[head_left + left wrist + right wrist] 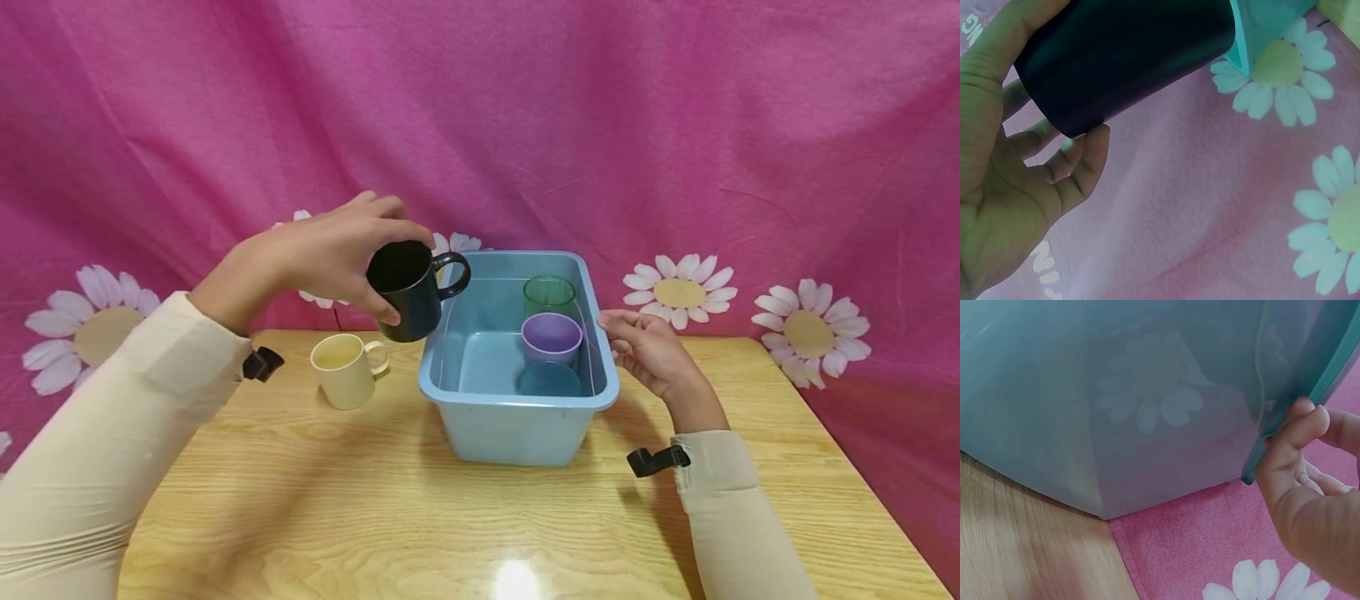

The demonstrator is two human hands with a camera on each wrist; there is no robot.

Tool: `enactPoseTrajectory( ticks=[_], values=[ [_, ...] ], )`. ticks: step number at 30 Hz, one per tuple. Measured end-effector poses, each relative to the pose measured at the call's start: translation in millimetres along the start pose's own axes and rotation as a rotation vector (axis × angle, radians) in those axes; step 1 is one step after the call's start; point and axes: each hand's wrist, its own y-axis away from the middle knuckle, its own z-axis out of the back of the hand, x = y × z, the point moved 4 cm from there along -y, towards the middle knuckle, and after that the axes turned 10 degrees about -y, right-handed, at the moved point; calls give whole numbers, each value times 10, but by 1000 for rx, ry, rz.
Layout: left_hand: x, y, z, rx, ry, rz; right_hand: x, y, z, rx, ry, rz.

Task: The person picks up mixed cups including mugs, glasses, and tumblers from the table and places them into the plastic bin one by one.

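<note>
My left hand (pixel 337 250) grips a black mug (pixel 417 307) by its rim and side, raised beside the left edge of a light-blue plastic tub (pixel 517 433). The mug is tilted slightly, its handle pointing toward the tub. In the left wrist view, thumb and fingers span the dark mug (pixel 1129 62). At the tub's right rim, my right hand (pixel 648 346) pinches the edge, fingers curled; the right wrist view shows the fingertips on the rim (pixel 1335 362). Inside the tub, along its right side, sit a green cup (pixel 549 293), a purple cup (pixel 551 343) and a blue cup (pixel 550 381).
A pale yellow mug (pixel 345 383) stands upright on the wooden table (pixel 337 500), left of the tub, its handle facing right. Behind the table hangs a pink cloth (pixel 525 125) printed with white daisies.
</note>
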Motion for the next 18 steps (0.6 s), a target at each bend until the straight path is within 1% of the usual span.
enactPoseTrajectory(
  ticks=[8,15,18],
  values=[
    [-91,-86,-4,-13,23,-20,-6,3,-13,6,7,2],
    [-173,-160,-67,-2,38,-26,-3,9,-20,0,19,-1],
    [-196,-206,-109,-6,34,-34,2,13,-19,1,15,1]
  ],
)
